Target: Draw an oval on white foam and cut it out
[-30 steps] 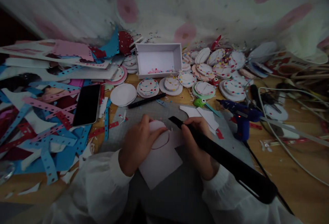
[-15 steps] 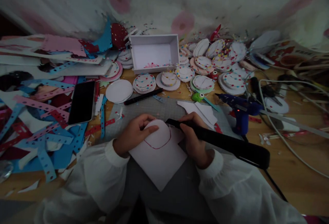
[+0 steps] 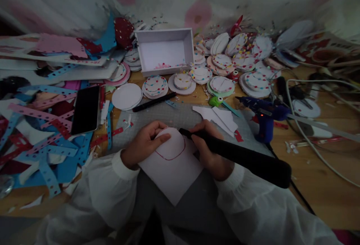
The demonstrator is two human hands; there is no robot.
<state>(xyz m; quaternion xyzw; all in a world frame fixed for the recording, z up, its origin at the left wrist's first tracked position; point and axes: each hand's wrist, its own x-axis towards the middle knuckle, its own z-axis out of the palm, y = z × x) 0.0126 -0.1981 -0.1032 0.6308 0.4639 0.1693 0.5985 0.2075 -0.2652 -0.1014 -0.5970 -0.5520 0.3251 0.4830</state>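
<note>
A white sheet of paper or foam point(image 3: 174, 179) bears a curved red outline, and its upper edge is rounded along that curve. My left hand point(image 3: 144, 142) is closed on the sheet's upper left, thumb flat on top and fingers underneath. In my right hand point(image 3: 206, 149) is a long black tool shaped like a utility knife point(image 3: 247, 159). Its narrow tip meets the rounded edge at the upper right of the outline; the blade itself is too dark to make out. A grey cutting mat point(image 3: 157, 115) lies beneath.
Decorated white discs point(image 3: 156, 85) and an open white box point(image 3: 164, 52) line the back. Punched coloured strips point(image 3: 56, 149) and a phone point(image 3: 86, 110) are at left. A blue glue gun point(image 3: 263, 115), its light on, stands right among cables. White offcuts point(image 3: 216, 119) lie beyond my right hand.
The view has shifted slightly. The black tool has swung a little, and its tip has moved slightly along the rounded edge. Both hands keep their grip.
</note>
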